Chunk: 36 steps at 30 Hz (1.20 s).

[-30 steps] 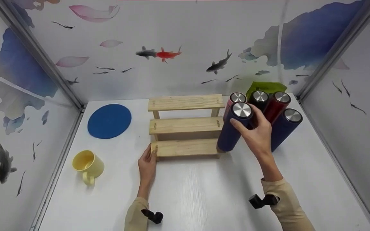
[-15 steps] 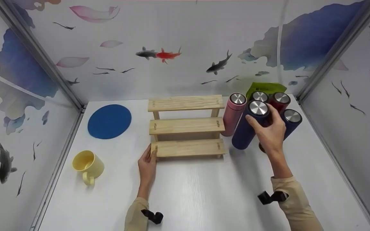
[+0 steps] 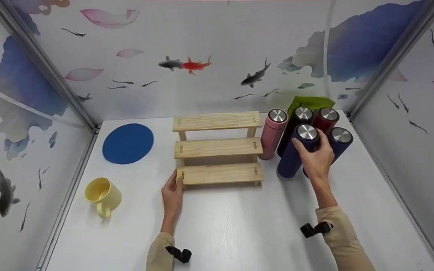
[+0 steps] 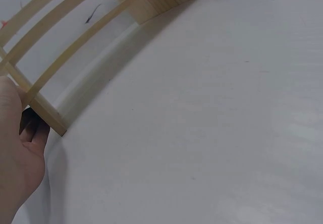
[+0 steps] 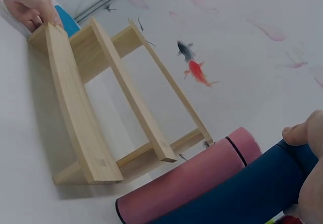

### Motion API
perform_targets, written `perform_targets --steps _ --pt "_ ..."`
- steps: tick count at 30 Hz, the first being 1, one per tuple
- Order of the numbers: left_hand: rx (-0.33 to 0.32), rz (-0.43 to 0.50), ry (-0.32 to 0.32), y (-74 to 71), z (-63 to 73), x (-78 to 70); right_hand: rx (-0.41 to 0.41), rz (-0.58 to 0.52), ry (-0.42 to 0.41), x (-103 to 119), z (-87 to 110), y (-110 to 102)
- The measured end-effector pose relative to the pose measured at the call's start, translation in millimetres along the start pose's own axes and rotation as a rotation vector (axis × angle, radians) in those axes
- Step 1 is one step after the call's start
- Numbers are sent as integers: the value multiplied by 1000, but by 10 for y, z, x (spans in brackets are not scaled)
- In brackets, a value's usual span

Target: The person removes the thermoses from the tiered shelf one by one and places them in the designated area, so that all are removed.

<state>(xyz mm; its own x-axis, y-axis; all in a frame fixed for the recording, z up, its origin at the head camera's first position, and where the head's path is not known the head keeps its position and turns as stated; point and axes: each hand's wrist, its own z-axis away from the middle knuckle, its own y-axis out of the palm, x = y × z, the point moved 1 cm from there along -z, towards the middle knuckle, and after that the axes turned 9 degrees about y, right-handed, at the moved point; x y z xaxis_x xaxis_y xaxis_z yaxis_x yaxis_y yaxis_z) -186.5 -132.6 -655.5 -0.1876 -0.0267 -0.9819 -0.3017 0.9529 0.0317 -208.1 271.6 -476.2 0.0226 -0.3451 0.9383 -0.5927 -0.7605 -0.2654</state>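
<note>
In the head view my right hand point(image 3: 318, 160) grips a dark blue thermos bottle point(image 3: 290, 158) near its silver-topped lid, thumb on the left side. That bottle is upright, to the right of a pink thermos bottle point(image 3: 272, 137). A three-step wooden rack point(image 3: 219, 147) stands left of the bottles, its steps bare. At the lowest step's left end, my left hand point(image 3: 172, 195) holds the rack, thumb above and fingers beneath; the left wrist view shows the hand point(image 4: 22, 153) around that corner. Whether the blue bottle's base touches the table is unclear.
Behind the held bottle stand a black bottle point(image 3: 303, 114), a red bottle point(image 3: 326, 118) and another blue bottle point(image 3: 341, 141), with a green packet point(image 3: 313, 101) at the wall. Left lie a blue round mat point(image 3: 128, 143) and a yellow mug point(image 3: 104, 195).
My right hand has carried the dark blue bottle from the rack's right end rightward, then slightly toward me, uncovering the pink bottle. My left hand has stayed on the rack.
</note>
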Motion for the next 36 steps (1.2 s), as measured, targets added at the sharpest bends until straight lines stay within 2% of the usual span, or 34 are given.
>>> perform_targets --steps 5,13,18,25,30,36 --pt "6 -20 -2 -18 -4 0 -24 17 30 -117 -17 13" --pt "-1 -17 -23 -24 -6 -5 -15 20 83 -207 -18 48" --pt "-4 -11 -31 -34 -9 -8 -26 13 73 -236 -31 67" --pt "19 -58 -45 -53 -22 -35 -21 41 50 -243 -51 53" --pt "73 -142 -99 -63 -66 -145 -1 10 -27 -149 -60 23" --pt "236 -290 -133 -83 -100 -371 21 -18 -87 10 -95 -37"
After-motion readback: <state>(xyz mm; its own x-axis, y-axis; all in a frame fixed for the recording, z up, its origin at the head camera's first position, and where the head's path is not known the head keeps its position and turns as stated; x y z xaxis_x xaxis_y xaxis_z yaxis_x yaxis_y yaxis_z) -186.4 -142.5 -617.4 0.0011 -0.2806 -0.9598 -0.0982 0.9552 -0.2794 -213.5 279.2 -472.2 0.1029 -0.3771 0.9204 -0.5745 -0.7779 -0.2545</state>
